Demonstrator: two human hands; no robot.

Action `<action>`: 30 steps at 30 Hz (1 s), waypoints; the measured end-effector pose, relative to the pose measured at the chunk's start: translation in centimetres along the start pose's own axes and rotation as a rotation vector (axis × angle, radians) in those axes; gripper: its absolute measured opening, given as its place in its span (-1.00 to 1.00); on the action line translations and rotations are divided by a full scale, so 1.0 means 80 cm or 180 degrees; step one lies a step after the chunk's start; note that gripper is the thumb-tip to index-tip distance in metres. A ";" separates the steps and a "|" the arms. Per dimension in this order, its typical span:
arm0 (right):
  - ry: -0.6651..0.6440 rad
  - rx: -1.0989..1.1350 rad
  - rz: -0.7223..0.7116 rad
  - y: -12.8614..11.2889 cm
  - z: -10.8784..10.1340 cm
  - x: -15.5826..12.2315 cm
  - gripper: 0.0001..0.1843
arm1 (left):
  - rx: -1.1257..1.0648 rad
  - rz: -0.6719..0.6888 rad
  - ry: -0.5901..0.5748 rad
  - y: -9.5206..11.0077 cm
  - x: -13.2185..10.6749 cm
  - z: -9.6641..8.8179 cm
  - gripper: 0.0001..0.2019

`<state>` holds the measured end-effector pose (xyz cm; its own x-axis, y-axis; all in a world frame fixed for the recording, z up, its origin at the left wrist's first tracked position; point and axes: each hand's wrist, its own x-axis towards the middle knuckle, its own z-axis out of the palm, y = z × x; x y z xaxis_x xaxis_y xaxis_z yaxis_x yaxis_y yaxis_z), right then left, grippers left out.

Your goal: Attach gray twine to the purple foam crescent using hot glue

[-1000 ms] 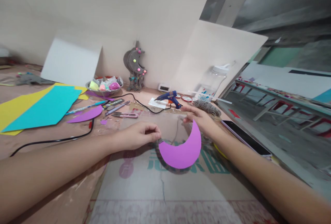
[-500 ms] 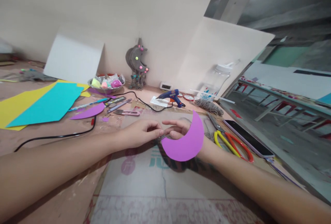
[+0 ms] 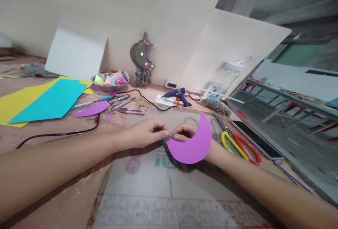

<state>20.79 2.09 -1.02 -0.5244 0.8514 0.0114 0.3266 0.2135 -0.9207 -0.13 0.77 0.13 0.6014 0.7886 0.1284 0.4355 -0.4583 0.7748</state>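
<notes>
A purple paper crescent [image 3: 192, 151] is held up over the cardboard sheet, its horns pointing up and left. My left hand [image 3: 150, 134] pinches its left tip, where a small bit of grey yarn [image 3: 169, 138] shows. Close beside that tip, my right hand [image 3: 184, 132] has thumb and forefinger closed on the yarn. The crescent covers part of my right hand and wrist. Behind them, loose grey yarn curls toward a grey yarn bundle [image 3: 216, 106].
Scissors [image 3: 239, 144] and a phone [image 3: 256, 139] lie to the right. A glue gun [image 3: 178, 96] sits behind my hands, with a clear bottle [image 3: 224, 81] farther right. Pens, a thread snipper [image 3: 131, 111], coloured sheets [image 3: 50, 100] and a bowl of clay [image 3: 111, 85] are at left.
My right hand's fingers, stretched out before, have closed in a pinch near the crescent's left tip. My left hand keeps its pinch. The whole view has shifted slightly.
</notes>
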 end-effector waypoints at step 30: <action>0.0534 0.0086 -0.0492 -0.014 0.001 -0.021 -0.45 | -0.0175 -0.0190 0.1360 -0.002 0.000 -0.002 -0.77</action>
<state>21.22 0.38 -0.02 -0.4278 0.8777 0.2158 0.2302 0.3367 -0.9130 -0.30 0.88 0.11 0.2398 0.9172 0.3181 0.4177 -0.3933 0.8191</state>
